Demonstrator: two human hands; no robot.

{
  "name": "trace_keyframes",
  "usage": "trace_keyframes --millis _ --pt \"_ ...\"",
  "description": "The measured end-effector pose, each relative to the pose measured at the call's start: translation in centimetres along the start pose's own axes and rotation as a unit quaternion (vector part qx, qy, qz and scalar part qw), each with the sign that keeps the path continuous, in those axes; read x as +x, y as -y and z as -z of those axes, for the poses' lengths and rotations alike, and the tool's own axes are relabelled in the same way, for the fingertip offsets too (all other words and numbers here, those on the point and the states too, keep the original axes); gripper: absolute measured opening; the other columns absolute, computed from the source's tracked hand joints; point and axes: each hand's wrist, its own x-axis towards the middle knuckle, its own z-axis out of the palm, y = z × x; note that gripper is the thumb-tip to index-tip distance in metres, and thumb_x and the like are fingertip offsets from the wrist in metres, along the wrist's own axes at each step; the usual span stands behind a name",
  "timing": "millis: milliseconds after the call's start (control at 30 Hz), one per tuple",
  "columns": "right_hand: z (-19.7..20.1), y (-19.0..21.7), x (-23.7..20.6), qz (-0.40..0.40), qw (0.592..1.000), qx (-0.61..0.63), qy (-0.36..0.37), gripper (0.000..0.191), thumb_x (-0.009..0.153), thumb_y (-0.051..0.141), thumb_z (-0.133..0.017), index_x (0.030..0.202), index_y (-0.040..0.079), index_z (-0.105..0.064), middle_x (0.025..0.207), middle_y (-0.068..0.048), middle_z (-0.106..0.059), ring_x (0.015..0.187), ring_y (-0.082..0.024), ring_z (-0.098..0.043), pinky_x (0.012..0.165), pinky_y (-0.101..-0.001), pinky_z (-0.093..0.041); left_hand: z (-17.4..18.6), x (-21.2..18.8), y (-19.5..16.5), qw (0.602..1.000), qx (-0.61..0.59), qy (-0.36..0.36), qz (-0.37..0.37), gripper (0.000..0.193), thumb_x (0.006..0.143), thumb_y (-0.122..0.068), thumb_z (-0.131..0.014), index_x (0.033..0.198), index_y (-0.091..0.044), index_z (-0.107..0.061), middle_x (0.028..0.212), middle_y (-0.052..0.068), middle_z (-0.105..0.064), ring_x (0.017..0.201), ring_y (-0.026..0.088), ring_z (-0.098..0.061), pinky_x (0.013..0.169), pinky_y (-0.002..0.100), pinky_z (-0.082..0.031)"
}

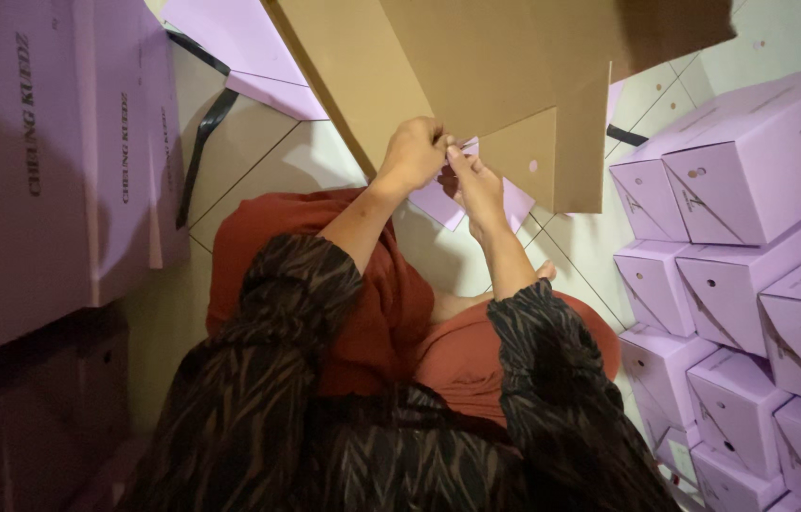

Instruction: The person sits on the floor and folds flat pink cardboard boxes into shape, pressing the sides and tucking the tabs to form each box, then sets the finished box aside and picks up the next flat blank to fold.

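Seated person, head view: the left hand (413, 152) and right hand (476, 185) both pinch a flap of an unfolded lilac carton blank (505, 85), brown side showing, held above the lap. The blank remains flat; assembled lilac boxes (751, 275) are stacked on the right, and flat blanks (50, 142) lean on the left.

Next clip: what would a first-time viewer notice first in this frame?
Probably the left hand and right hand, meeting at centre on the lower edge of a large flat brown cardboard sheet that fills the top. Next, the stack of folded lilac boxes piled along the right edge, with more tall lilac cartons on the left. Below the hands are the person's rust-red trousers on the tiled floor.
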Motion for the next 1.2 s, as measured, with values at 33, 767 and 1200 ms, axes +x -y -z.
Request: trace_keyframes --millis 33,767,1200 --pt "0.1 0.0 0.0 -0.006 0.999 0.030 0.014 0.029 0.095 0.035 -0.074 0.096 0.006 -0.067 0.090 -0.006 -0.067 0.079 -0.014 -0.063 0.072 -0.0287 -0.050 0.0 0.0 0.0 1.000 0.008 -0.003 -0.006 0.018 0.089 -0.016 -0.068 0.085 0.001 -0.072 0.079 0.022 -0.070 0.073 0.035 -0.069 0.068 0.044 -0.054" --pt "0.3 -1.2 -1.2 -0.040 0.982 0.182 0.006 0.006 0.091 0.008 -0.066 0.096 0.009 -0.063 0.083 -0.004 -0.066 0.074 -0.017 -0.065 0.071 -0.0329 -0.056 0.3 0.5 0.2 0.996 0.075 0.037 0.034 0.025 0.085 -0.024 -0.069 0.085 0.000 -0.076 0.083 0.025 -0.070 0.084 0.040 -0.071 0.078 0.048 -0.055" --pt "0.4 -2.1 -1.2 -0.015 0.981 0.191 0.036 0.012 0.092 0.004 -0.063 0.082 0.004 -0.057 0.085 -0.009 -0.067 0.071 -0.018 -0.062 0.068 -0.0337 -0.055 0.5 0.2 0.1 0.994 0.080 0.069 0.008 0.019 0.086 -0.023 -0.070 0.087 -0.004 -0.075 0.083 0.022 -0.072 0.083 0.038 -0.071 0.077 0.048 -0.054"
